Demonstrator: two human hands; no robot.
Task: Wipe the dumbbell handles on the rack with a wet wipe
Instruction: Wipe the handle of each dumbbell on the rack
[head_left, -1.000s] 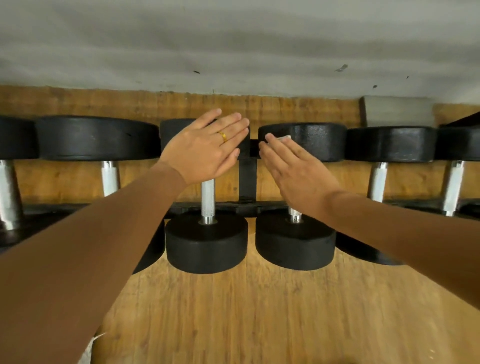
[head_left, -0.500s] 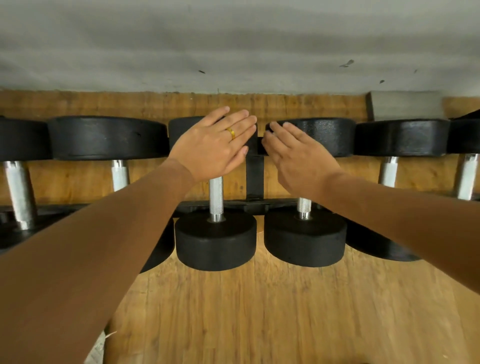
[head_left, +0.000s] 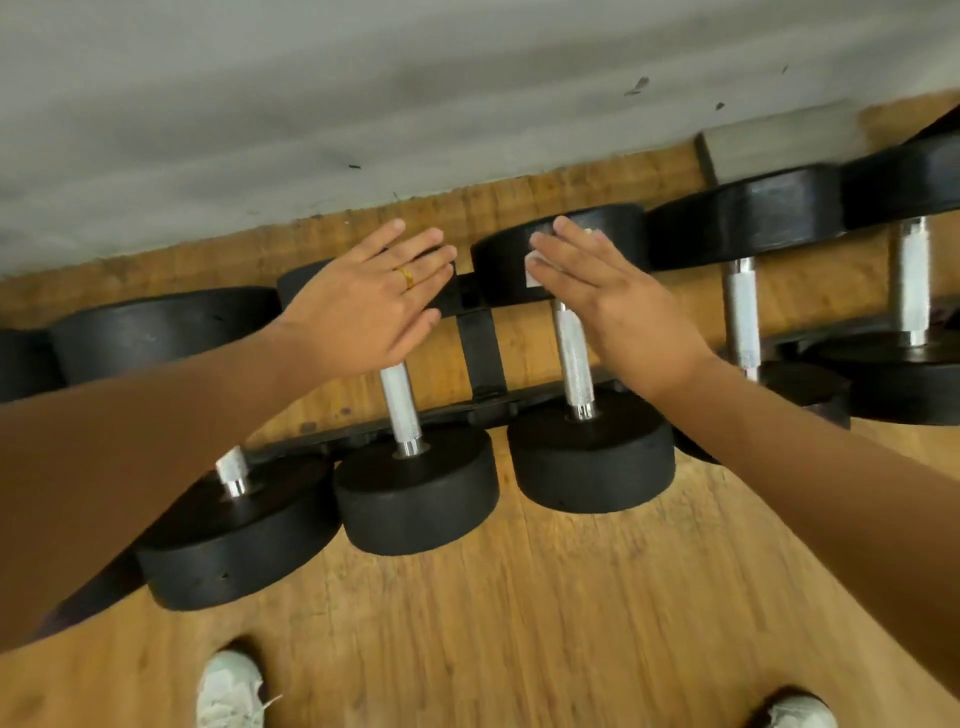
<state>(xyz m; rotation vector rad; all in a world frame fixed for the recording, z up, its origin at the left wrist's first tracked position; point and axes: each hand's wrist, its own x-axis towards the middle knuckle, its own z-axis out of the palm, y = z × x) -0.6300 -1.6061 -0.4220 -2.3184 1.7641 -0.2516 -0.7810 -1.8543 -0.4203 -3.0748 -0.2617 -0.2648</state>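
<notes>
**Wipe under flat right fingers, just right of centre**

The right hand (head_left: 613, 296) lies with its fingers straight and close together over the far head of a dumbbell (head_left: 592, 452). The wipe (head_left: 532, 267) sits beneath those fingers, with a white corner showing at their left edge. The handle (head_left: 571, 353) runs bare below the palm. At centre left, the left hand (head_left: 363, 306), fingers straight and slightly spread, hovers over the next dumbbell (head_left: 415, 493) and holds nothing. Both dumbbells sit on the rack (head_left: 480, 343).

1. A black metal rack (head_left: 480, 358) sits low over a wooden floor (head_left: 545, 634)
2. Black dumbbells (head_left: 589, 452) lie side by side across its two rails, silver handles (head_left: 571, 353) spanning the gap
</notes>
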